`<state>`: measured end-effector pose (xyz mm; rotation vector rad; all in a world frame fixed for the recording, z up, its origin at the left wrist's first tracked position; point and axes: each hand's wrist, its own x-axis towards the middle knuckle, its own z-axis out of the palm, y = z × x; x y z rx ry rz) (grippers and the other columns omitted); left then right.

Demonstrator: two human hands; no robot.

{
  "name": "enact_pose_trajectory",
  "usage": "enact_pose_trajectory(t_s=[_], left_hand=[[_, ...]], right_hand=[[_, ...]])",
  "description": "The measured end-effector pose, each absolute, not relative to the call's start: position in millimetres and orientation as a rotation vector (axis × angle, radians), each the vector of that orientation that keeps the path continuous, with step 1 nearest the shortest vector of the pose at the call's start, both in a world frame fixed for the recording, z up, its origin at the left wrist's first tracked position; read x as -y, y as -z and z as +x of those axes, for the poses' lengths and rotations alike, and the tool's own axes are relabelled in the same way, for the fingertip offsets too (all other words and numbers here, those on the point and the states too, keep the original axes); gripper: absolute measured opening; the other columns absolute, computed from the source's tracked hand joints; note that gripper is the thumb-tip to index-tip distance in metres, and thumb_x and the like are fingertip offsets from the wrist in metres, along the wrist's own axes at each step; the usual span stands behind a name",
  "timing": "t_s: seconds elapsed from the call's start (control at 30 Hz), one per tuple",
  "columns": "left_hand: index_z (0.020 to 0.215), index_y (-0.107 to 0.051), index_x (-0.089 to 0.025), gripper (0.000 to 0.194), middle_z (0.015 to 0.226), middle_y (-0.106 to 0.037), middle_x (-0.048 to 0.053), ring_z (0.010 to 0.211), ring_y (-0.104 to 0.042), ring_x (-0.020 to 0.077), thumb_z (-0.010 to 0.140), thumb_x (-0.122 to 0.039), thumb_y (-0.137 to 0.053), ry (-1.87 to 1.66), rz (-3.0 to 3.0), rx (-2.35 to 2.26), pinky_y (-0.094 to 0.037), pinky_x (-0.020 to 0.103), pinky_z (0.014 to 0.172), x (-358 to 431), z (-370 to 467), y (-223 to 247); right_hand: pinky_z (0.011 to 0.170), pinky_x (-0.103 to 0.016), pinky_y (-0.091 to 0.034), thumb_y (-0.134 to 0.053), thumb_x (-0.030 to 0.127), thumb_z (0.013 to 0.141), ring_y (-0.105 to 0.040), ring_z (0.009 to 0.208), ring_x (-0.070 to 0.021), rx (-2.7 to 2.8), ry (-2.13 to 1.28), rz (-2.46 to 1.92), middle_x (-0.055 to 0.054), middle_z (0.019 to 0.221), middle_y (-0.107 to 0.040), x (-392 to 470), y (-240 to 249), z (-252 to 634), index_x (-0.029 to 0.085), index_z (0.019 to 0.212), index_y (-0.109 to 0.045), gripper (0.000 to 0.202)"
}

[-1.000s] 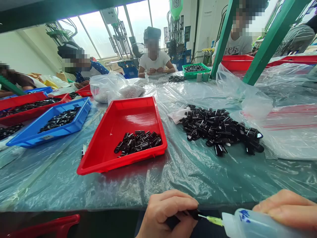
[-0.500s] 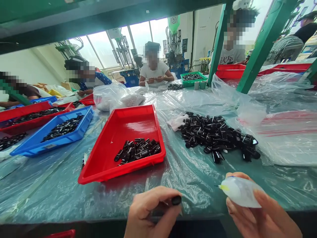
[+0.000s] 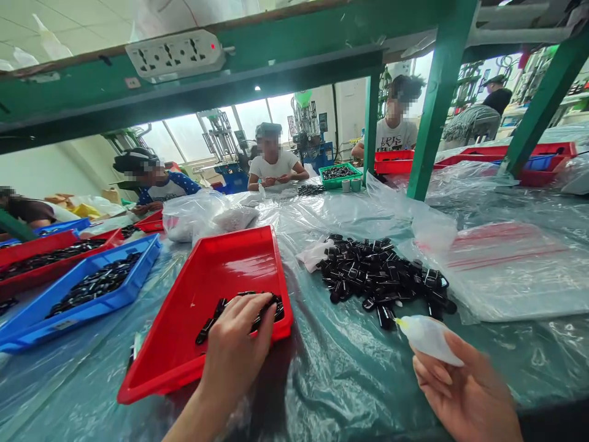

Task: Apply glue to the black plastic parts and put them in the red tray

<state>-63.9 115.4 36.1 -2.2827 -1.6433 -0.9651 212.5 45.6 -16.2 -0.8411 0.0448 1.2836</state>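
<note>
The right hand (image 3: 464,380) is nearest, just above the front of the tabletop (image 3: 340,374), its grip closed around a white squeeze bottle (image 3: 427,339). The bottle leans over sideways, its yellow tip pointing left and away from the body, toward a heap of black pieces.

The left hand (image 3: 238,337) reaches over the near side of a red tray (image 3: 221,258), fingers curved down at the small black parts (image 3: 209,325) lying in its near right corner. Those fingers hide what is beneath them, so I cannot tell whether this grip is closed on a part.

Right of the tray, the black heap (image 3: 368,270) lies on the clear plastic sheet covering the tabletop, with a crumpled pale cloth (image 3: 315,255) at its left edge. Flat clear bags (image 3: 519,276) with red lines lie to its right. Left of the red tray is a blue tray (image 3: 101,307) of black parts.

Beyond stand a bulging clear bag (image 3: 193,215) and, farther off, a green tray (image 3: 338,183) of dark parts. A green frame (image 3: 435,104) rises over the tabletop, a white power strip (image 3: 172,54) on its beam. Across the tabletop sits a person in a white shirt (image 3: 276,164), hands together.
</note>
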Motion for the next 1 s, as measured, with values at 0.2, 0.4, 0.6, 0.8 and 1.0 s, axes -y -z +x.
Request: enact_pose_trajectory(t_s=[0.2,0.4,0.6,0.8,1.0], left_hand=[[0.093,-0.070,-0.017,0.017,0.092,-0.074,0.006,0.083,-0.070,0.0182,0.086,-0.011,-0.056,0.562,-2.667,1.460,-0.056,0.027,0.075,-114.6,32.1,-26.9],[0.106,-0.063,-0.012,0.018,0.104,-0.067,0.007,0.089,-0.067,0.0201,0.092,-0.024,-0.058,0.197,-2.674,1.673,-0.056,0.040,0.077,-150.6,78.0,-15.0],[0.106,-0.064,-0.013,0.018,0.105,-0.068,0.008,0.091,-0.067,0.0211,0.092,-0.022,-0.059,0.196,-2.728,1.784,-0.055,0.041,0.079,-142.5,67.5,-16.8],[0.092,-0.075,-0.020,0.019,0.074,-0.076,0.001,0.066,-0.070,0.0163,0.081,-0.010,-0.063,0.605,-2.840,1.849,-0.056,0.024,0.063,-78.9,22.6,-14.0],[0.083,-0.076,-0.018,0.014,0.058,-0.072,0.001,0.042,-0.062,0.0123,0.075,-0.013,-0.066,1.524,-2.968,1.784,-0.049,0.018,0.040,-25.4,-7.3,14.4]], right_hand=[[0.032,-0.016,-0.031,-0.086,0.031,0.039,-0.033,0.035,-0.0037,-0.046,-1.271,-0.792,0.007,0.043,-0.042,-43.9,16.4,212.0,0.017,0.066,-0.063,0.038],[0.033,-0.017,-0.031,-0.058,0.035,0.089,-0.034,0.035,-0.0055,0.020,-1.285,-0.763,0.011,0.048,-0.036,-40.8,27.3,215.6,0.016,0.081,-0.059,0.021],[0.032,-0.016,-0.027,-0.066,0.043,0.081,-0.034,0.035,-0.0053,0.118,-1.274,-0.821,0.011,0.047,-0.037,-39.2,25.4,213.9,0.016,0.081,-0.061,0.028],[0.035,-0.018,-0.035,-0.087,0.043,0.044,-0.039,0.040,-0.0080,0.269,-1.252,-0.966,0.004,0.044,-0.045,-26.7,13.5,223.0,0.020,0.077,-0.070,0.044],[0.043,-0.023,-0.042,-0.087,0.038,0.041,-0.054,0.056,-0.0161,0.483,-1.182,-1.152,-0.006,0.075,-0.063,-4.7,-0.6,221.3,0.022,0.077,-0.069,0.043]])
